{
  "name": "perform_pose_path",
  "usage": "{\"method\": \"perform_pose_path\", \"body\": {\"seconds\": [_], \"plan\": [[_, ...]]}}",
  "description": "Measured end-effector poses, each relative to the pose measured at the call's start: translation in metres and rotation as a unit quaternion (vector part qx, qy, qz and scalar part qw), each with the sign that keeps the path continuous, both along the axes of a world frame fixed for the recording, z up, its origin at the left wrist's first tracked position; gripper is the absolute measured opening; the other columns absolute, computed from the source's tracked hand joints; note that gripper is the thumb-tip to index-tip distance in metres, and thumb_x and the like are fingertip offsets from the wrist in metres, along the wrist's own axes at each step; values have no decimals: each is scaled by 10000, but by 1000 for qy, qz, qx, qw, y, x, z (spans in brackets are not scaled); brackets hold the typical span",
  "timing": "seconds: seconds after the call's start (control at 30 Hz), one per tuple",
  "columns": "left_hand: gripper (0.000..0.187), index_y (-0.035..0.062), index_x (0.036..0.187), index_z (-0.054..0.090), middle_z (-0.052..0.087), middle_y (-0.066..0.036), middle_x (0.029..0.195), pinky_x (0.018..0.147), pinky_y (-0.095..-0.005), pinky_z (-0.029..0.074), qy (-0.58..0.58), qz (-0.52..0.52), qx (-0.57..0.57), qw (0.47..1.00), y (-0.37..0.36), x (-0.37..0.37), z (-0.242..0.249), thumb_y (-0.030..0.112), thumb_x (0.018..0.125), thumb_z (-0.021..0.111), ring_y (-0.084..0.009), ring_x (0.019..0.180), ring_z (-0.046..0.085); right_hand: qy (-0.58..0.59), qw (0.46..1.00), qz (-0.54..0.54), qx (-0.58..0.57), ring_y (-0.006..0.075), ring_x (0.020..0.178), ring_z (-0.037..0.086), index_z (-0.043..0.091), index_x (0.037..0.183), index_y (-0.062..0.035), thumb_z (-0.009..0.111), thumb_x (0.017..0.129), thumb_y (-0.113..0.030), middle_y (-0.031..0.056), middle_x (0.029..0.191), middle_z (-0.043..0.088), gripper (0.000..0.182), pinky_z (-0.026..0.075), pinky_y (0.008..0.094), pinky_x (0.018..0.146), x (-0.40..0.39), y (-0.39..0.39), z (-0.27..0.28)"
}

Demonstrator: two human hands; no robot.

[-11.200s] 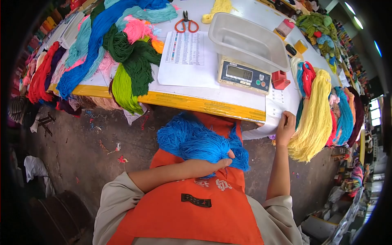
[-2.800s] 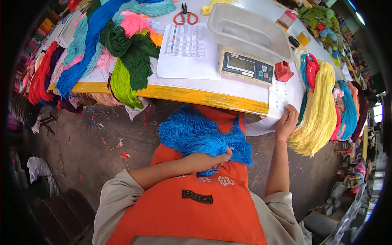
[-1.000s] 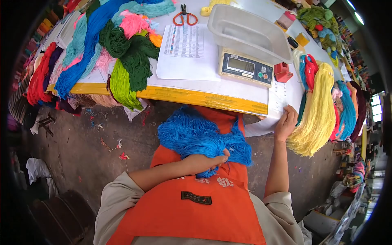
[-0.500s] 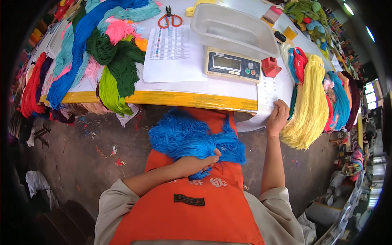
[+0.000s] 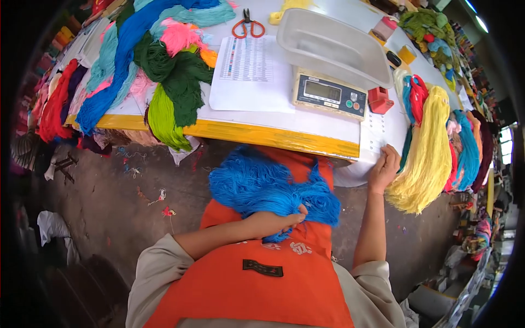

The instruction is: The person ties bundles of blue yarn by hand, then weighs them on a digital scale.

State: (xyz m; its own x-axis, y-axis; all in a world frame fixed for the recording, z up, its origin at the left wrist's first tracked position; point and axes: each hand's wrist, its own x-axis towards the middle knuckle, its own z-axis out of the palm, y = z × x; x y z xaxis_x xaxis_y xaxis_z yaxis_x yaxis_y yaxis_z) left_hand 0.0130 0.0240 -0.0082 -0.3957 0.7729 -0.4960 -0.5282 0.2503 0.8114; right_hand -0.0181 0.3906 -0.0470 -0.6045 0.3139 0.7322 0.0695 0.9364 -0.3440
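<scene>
View shifted, blue yarn, tray atop scale

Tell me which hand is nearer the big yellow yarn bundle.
Right. The right hand is just beside the yellow yarn bundle; the left hand is farther off, in the lap, holding blue yarn.

Yarn on lap before table

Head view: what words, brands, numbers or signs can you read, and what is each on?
No text is readable for certain.
Scale: display and panel print, too blurred.
Printed sheet: table entries, too small.
Paper strip: small marks, illegible.
Black patch on the orange apron: characters, too blurred.
</scene>
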Motion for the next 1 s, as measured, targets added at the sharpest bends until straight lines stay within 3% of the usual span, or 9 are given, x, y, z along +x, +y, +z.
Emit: {"method": "perform_pose_path", "body": {"seconds": [0.17, 0.23, 0.33, 0.57, 0.63, 0.73, 1.0], "plan": [[281, 114, 1185, 612, 571, 26, 803, 584, -212, 421, 20, -14, 2, 1000, 0, -1, 2, 327, 1003, 590, -53, 652, 490, -5, 1000, -3, -3, 317, 1046, 598, 651, 988, -30, 524, 893, 14, 136, 1132, 651, 165, 441, 402, 927, 0, 1, -2], [190, 195, 1031, 597, 540, 55, 745, 576, -243, 403, 55, -22, 12, 998, 1, 0, 3, 357, 1019, 497, -54, 621, 465, -5, 1000, -8, -2, 316, 1044, 598, 651, 987, -29, 523, 894, 14, 136, 1131, 652, 163, 440, 401, 927, 0, 0, -1], [184, 204, 1008, 587, 537, 57, 754, 581, -244, 402, 54, -26, 4, 998, 2, 1, 4, 356, 1023, 485, -54, 629, 460, 7, 1000, -2, -9, 312, 1041, 599, 651, 983, -29, 525, 898, 9, 134, 1124, 655, 157, 436, 396, 928, 0, 0, -1], [190, 176, 1005, 601, 563, 52, 748, 574, -249, 408, 59, -29, 17, 998, 4, -1, -4, 338, 1021, 503, -55, 616, 471, 9, 1000, -3, -5, 312, 1035, 599, 653, 970, -27, 528, 903, 5, 134, 1112, 659, 145, 435, 395, 926, -1, -1, -1], [237, 133, 1144, 635, 569, 30, 800, 590, -212, 420, 41, -27, 8, 999, 4, -3, -1, 323, 1016, 570, -51, 656, 487, 5, 1000, -8, -6, 314, 1034, 599, 653, 968, -27, 528, 902, 6, 135, 1111, 660, 145, 436, 397, 926, -1, 0, -1], [219, 126, 1129, 647, 580, 26, 793, 590, -214, 429, 34, 17, -6, 999, 3, -2, 8, 299, 1002, 600, -51, 653, 498, 11, 1000, 1, -7, 316, 1034, 599, 655, 967, -29, 528, 899, 7, 136, 1109, 659, 148, 436, 398, 923, -1, 1, -2], [229, 108, 1129, 645, 584, 22, 787, 592, -216, 438, 27, 10, -2, 1000, 4, -4, 5, 290, 990, 621, -55, 651, 503, 13, 1000, -4, -2, 317, 1025, 598, 656, 959, -26, 524, 885, 16, 138, 1102, 659, 157, 436, 398, 920, -2, 0, -2]]}}
